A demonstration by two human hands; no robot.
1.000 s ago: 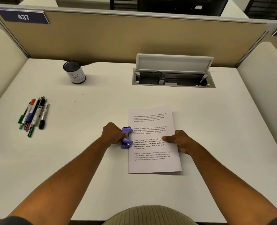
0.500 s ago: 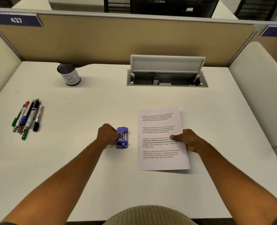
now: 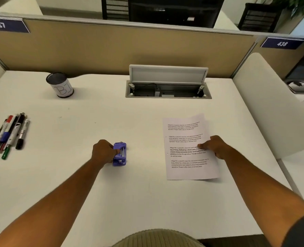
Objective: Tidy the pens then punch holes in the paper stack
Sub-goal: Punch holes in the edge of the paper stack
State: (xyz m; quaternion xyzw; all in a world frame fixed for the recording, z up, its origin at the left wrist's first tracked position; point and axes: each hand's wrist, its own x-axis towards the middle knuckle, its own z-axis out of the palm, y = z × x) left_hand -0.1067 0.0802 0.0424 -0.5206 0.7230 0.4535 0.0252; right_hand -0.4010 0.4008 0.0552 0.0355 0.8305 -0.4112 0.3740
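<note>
Gripping the purple punch (image 3: 119, 154), left hand (image 3: 103, 151); right hand (image 3: 214, 146) pinning paper (image 3: 188, 148).

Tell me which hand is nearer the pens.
Left. The left hand grips the punch, mid-desk, right of the pens; the right hand is farther right, on the paper.

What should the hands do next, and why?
Probably let go of the purple hole punch and the paper stack. Small holes already show near the paper's left edge, and the punch sits apart from it, gripped by the left hand.
</note>
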